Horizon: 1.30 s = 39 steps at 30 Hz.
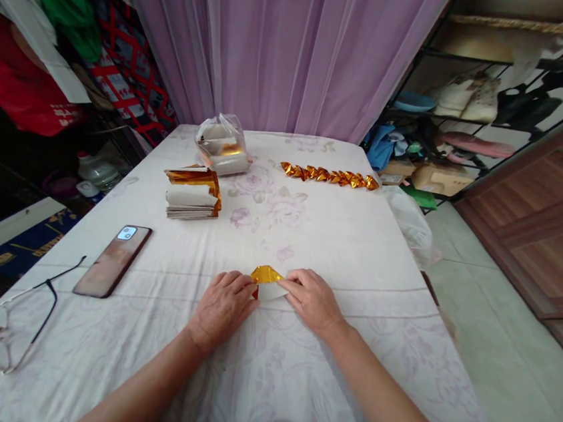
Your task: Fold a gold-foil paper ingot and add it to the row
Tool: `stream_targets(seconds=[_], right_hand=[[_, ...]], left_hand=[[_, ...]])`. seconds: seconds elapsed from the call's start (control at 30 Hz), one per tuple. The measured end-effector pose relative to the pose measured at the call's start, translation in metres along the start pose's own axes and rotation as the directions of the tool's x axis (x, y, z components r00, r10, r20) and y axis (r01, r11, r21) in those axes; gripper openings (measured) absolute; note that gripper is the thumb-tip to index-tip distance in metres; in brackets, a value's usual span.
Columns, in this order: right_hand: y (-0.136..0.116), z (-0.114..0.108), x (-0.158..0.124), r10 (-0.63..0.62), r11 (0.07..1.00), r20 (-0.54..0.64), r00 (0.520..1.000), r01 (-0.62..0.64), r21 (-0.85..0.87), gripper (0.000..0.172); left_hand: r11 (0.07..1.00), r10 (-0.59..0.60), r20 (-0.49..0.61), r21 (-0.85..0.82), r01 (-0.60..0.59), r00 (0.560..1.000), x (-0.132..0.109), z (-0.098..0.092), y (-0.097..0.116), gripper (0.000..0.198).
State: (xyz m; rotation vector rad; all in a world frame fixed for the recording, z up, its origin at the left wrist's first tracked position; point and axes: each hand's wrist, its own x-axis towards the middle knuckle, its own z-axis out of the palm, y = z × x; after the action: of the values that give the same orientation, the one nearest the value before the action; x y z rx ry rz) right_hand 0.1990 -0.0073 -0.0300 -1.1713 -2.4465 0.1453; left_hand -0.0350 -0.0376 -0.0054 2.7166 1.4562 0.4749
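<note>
A small sheet of gold foil paper [268,275] lies on the table in front of me, partly folded, its far edge gold and its near part white. My left hand [226,301] presses on its left end, fingers bent together. At the right end, my right hand [313,301] pinches the paper between thumb and fingers. Beyond my left hand sits a stack of gold and white foil paper [192,203]. A row of folded gold foil pieces [329,176] lies farther back on the right.
A clear plastic bag [223,144] with more paper stands at the back. On the left of the tablecloth [253,382] lie a phone [114,262] and eyeglasses [23,318]. A shelf with shoes [467,97] is at the right; a purple curtain [288,50] hangs behind.
</note>
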Motion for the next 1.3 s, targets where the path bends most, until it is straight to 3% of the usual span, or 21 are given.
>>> stream_targets(seconds=[0.2,0.43,0.63,0.73,0.83,0.97,1.3], right_hand=[[0.015,0.004,0.004,-0.079,0.988,-0.056,0.995,0.086,0.125,0.022],[0.037,-0.002,0.009,-0.15,0.969,0.038,0.988,0.139,0.202,0.02],[0.036,-0.003,0.016,-0.166,0.957,0.05,0.985,0.148,0.25,0.008],[0.026,-0.001,0.012,-0.167,0.961,-0.027,0.986,0.169,0.221,0.009],[0.015,-0.001,0.004,-0.211,0.962,-0.115,0.971,0.227,0.151,0.014],[0.009,-0.001,0.0,-0.285,0.948,-0.134,0.949,0.299,0.104,0.019],[0.018,0.0,0.005,-0.176,0.933,0.003,0.984,0.165,0.32,0.014]], left_hand=[[0.995,-0.097,0.111,0.005,0.097,0.989,0.004,-0.004,0.008,0.02],[0.982,-0.18,0.108,0.086,0.171,0.978,0.004,-0.004,0.024,0.014],[0.966,-0.248,0.067,0.091,0.241,0.967,0.005,0.0,0.034,0.018],[0.975,-0.199,0.042,0.106,0.194,0.979,0.006,0.003,0.023,0.01],[0.992,-0.066,0.004,0.111,0.065,0.998,0.007,0.006,0.008,0.012],[0.996,-0.01,-0.028,0.089,0.013,1.0,0.005,0.01,0.0,0.013],[0.979,-0.196,0.026,-0.042,0.197,0.98,-0.002,0.014,0.04,0.019]])
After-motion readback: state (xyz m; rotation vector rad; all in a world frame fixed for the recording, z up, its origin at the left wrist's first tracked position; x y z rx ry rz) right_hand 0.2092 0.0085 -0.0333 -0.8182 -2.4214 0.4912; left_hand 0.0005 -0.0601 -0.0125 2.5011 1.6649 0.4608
